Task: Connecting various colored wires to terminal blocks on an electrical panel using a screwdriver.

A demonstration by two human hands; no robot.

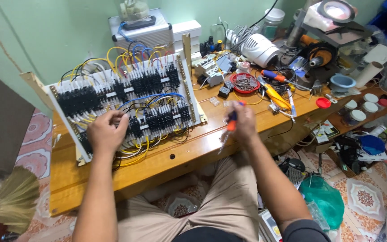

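A white panel [189,92] with rows of black relay blocks and yellow, blue, red and black wires leans on the low wooden bench [166,168]. My left hand [106,132] rests on the panel's lower left part, fingers bent over the black blocks and wires. My right hand [242,121] hovers over the bench to the right of the panel and grips a screwdriver [230,127] with an orange and blue handle, its shaft pointing down towards me. The hand and tool are motion-blurred.
Right of the panel lie a red dish of small parts [245,83], small black blocks [224,92], yellow and orange hand tools [276,96] and a white fan-like device [260,49]. Jars with white lids [359,112], a blue bowl [341,82] and clutter fill the right. A broom [12,197] lies left.
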